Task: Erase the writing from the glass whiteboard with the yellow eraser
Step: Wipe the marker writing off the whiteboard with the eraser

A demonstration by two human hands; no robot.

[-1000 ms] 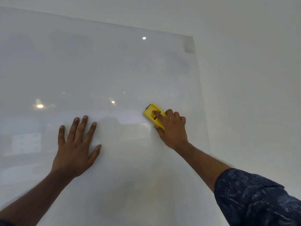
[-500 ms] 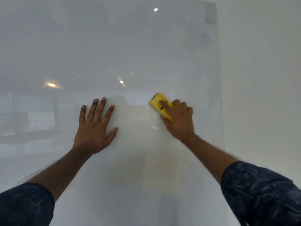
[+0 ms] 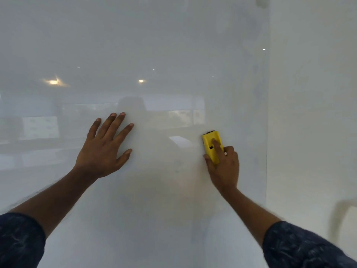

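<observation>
The glass whiteboard [image 3: 154, 45] fills most of the view, glossy and pale, with room reflections and no writing that I can make out. My right hand [image 3: 224, 167] presses the yellow eraser [image 3: 209, 142] flat against the glass near the board's right side, index finger lying along its back. The eraser stands nearly upright, its dark pad edge showing at the top. My left hand [image 3: 104, 149] rests flat on the glass to the left, fingers spread, holding nothing.
The board's right edge [image 3: 267, 113] meets a plain white wall [image 3: 313, 113]. A metal mount [image 3: 261, 0] sits at the board's top right corner. A pale rounded chair-like shape [image 3: 345, 219] shows at the lower right.
The view has shifted down the board. My right hand has slid the eraser downward and turned it from tilted to nearly upright. My left hand stays flat on the glass.
</observation>
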